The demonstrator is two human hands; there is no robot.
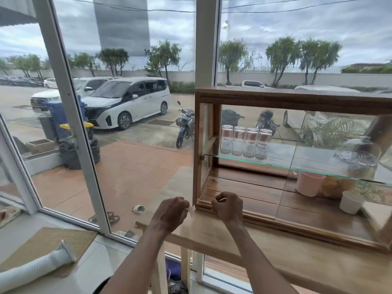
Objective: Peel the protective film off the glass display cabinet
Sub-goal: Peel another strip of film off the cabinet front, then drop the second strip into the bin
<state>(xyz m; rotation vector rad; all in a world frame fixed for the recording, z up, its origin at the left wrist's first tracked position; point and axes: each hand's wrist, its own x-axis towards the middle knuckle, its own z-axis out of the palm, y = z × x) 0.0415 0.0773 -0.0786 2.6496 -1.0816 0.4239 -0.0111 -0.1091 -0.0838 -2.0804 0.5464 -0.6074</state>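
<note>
A wood-framed glass display cabinet (297, 100) stands on a wooden table (275, 257) against the window. My left hand (169, 213) is at the cabinet's lower left front corner, fingers pinched on a small pale corner of protective film (192, 210). My right hand (228, 206) is curled into a fist just right of that corner, knuckles against the bottom rail; whether it holds any film I cannot tell. The film on the glass is transparent and hard to make out.
Inside the cabinet, several upturned glasses (246, 141) stand on a glass shelf (297, 166), with a pink cup (309, 183), a white cup (351, 202) and a glass dome (356, 160). A white roll (34, 270) lies at lower left. Window frames (70, 115) rise on the left.
</note>
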